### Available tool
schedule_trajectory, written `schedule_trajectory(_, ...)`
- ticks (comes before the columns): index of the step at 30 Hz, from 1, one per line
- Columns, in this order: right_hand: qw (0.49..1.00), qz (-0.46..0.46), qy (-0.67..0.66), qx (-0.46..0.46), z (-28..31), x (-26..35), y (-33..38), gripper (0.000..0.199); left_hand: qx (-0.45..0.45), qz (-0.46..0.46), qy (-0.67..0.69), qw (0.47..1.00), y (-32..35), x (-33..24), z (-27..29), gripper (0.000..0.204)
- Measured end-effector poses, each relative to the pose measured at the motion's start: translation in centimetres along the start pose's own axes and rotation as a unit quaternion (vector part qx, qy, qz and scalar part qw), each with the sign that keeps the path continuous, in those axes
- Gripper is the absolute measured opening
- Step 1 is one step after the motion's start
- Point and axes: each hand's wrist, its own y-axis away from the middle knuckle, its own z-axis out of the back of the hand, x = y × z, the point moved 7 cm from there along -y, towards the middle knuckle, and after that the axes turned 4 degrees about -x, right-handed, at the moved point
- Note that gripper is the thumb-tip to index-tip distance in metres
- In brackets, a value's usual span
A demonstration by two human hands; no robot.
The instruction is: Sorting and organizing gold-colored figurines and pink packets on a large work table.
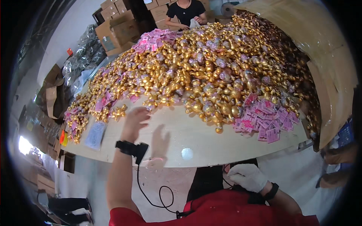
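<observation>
My left hand (134, 119) is bare and blurred, raised over the near edge of the wooden table (196, 139), fingers loosely apart, close to the front of a big heap of gold figurines (203, 71). A black wrist device with a cable (132, 148) sits on that forearm. My right hand (247, 176) wears a white glove and stays low by my red shirt, below the table edge; whether it holds anything I cannot tell.
Pink tags lie in piles at the right front (264, 120), far back (154, 39) and left (73, 118). A clear packet (95, 135) lies at the left. A person in black (185, 13) works across the table. Cardboard boxes (117, 26) stand behind; a cardboard wall (332, 64) rises right.
</observation>
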Motion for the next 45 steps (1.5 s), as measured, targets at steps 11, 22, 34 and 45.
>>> schedule_trajectory(11,1.0,-0.015,-0.001,-0.021,1.8,-2.4,2.0,0.013,0.072,-0.122,-0.241,0.96,0.0,1.8,-13.1,0.034)
schedule_trajectory(22,0.998,-0.049,-0.011,-0.042,2.9,-3.3,3.4,0.011,0.05,-0.018,-0.131,0.99,-2.8,3.6,-16.9,0.02)
schedule_trajectory(34,0.994,-0.075,-0.065,-0.039,3.2,-5.3,3.7,0.014,-0.101,-0.123,-0.382,0.91,0.5,3.0,-8.3,0.027)
schedule_trajectory(45,0.998,-0.031,-0.027,-0.055,3.1,-6.8,4.2,0.014,0.08,-0.4,-0.328,0.852,12.1,-4.5,-29.2,0.032)
